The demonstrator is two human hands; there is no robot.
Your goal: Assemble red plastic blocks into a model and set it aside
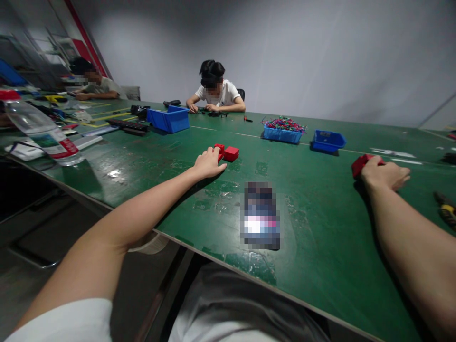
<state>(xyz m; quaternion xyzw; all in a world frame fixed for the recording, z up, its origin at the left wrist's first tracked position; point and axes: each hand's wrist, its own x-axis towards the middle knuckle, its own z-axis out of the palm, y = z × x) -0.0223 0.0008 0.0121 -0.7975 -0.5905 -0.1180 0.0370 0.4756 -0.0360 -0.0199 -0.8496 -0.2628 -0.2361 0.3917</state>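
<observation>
My left hand [209,164] reaches over the green table, its fingers closed on a small red block [221,151]. Right beside that lies a second red block [232,153]. Far to the right, my right hand [386,174] grips another red block [359,165], partly covered by the fingers. Whether these blocks are hollow or solid I cannot tell. Between my forearms lies a dark flat object, phone-like [260,216], its face blurred out.
Beyond the hands stand a blue bin [169,119], a blue tray of colourful wires [284,130] and a smaller blue tray [327,141]. A water bottle [44,130] is at left, yellow-handled pliers [446,209] at right. Two people sit across the table [313,237].
</observation>
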